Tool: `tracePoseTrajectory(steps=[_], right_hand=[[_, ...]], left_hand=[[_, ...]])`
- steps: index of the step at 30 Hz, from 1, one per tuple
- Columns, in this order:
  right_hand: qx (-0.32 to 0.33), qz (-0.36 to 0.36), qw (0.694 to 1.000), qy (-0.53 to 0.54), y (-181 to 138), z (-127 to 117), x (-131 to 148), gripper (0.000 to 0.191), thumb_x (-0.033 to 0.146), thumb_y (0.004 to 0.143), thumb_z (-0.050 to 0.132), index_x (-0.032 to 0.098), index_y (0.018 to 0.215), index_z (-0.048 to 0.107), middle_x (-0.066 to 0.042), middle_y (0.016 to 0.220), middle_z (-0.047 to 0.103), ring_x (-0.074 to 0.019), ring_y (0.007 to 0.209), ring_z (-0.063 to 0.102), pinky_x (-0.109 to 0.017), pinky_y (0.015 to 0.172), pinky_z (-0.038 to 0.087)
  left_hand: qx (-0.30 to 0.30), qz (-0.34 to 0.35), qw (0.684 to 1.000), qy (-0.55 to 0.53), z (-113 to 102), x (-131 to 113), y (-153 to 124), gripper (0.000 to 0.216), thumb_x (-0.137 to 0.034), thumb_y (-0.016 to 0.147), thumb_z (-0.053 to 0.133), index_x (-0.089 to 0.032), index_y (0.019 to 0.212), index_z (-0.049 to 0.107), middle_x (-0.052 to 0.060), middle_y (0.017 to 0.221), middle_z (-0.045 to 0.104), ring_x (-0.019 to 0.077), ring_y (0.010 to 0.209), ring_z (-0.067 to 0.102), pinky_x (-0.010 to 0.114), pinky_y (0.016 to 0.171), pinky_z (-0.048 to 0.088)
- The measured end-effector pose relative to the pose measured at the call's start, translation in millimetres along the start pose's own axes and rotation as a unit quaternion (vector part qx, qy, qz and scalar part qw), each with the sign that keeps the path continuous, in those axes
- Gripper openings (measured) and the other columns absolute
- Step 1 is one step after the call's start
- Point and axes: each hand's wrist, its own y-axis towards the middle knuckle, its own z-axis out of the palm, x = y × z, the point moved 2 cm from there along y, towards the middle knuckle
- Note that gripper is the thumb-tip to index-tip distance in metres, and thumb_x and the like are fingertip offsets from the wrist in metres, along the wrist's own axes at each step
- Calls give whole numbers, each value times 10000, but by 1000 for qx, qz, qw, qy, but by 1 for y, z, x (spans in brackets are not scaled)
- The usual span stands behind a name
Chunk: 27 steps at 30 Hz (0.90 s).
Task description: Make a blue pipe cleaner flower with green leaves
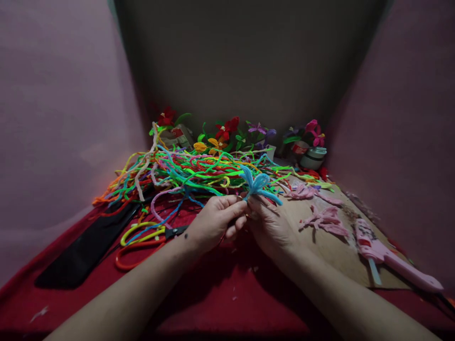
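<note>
A light blue pipe-cleaner flower (256,183) with looped petals stands up between my two hands. My left hand (215,221) is closed, thumb and fingers pinching the flower's base from the left. My right hand (270,224) is closed on the same base from the right, its fingers curled under the petals. Both hands hover above the red cloth (227,293), just in front of a big tangle of coloured pipe cleaners (185,173).
Scissors with yellow and orange handles (142,241) and a flat black case (88,246) lie at left. A cardboard sheet (341,251) at right carries pink pipe-cleaner pieces (325,220) and a pink glue gun (387,255). Finished flowers (227,130) and a small jar (313,157) stand at the back.
</note>
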Motion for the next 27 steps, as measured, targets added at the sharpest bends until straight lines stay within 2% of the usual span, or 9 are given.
tracePoseTrajectory(steps=[2,4,6,8,10,13,16,22,27], right_hand=[[-10,-3,1000,-4,0,-1,-1,126,318,688,691,213,728,633,18,664,555,-119,591,490,-256,562,408],[-21,-3,1000,-11,0,-3,-3,128,316,691,690,213,737,630,20,668,559,-119,591,486,-257,562,400],[-28,-2,999,-20,-1,-3,-5,130,318,697,689,214,745,628,25,647,552,-109,554,457,-251,541,381],[-30,-6,999,-33,-1,-3,-5,122,319,706,685,221,751,630,33,602,533,-101,517,426,-247,518,361],[-24,-15,998,-49,-2,-2,-4,100,318,725,671,228,758,642,33,582,530,-103,510,424,-249,523,365],[20,-16,998,-64,-3,2,-1,98,322,766,627,241,809,663,17,619,575,-117,545,481,-258,548,396],[55,-18,997,-60,-3,6,2,132,331,784,601,259,873,668,8,626,602,-134,565,529,-271,548,430],[39,-23,998,-51,-2,5,-3,190,338,773,611,269,940,669,5,655,636,-152,583,572,-290,559,473],[40,-23,998,-51,-2,2,-3,205,332,772,611,238,940,682,-13,844,663,-143,722,587,-278,702,476]], left_hand=[[-91,83,977,177,-1,0,-1,239,-355,794,543,-160,664,497,-49,525,476,57,414,395,181,408,295],[-152,166,920,322,-2,1,-3,139,-294,785,551,-169,728,531,-33,596,516,83,514,449,201,501,337],[-173,216,871,407,-2,4,-3,113,-246,809,499,-173,730,535,-22,627,518,91,550,448,219,557,338],[-178,222,859,426,-2,5,-3,178,-230,837,444,-173,685,517,-25,602,483,85,532,423,222,554,321],[-175,197,888,376,-3,4,-3,232,-251,852,431,-169,645,497,-36,568,442,74,509,399,208,525,308],[-141,121,959,213,-1,1,-1,288,-320,851,450,-162,610,468,-57,505,396,48,423,346,180,435,278],[-82,50,994,55,1,-1,1,278,-370,820,502,-154,646,486,-68,473,407,25,341,300,159,352,220],[-18,-21,991,-132,-1,7,3,214,-335,772,599,-143,721,518,-76,446,425,-2,319,256,109,336,193],[73,-28,974,-214,-1,10,3,210,-335,814,554,-165,708,491,-103,356,328,16,290,137,127,304,187]])
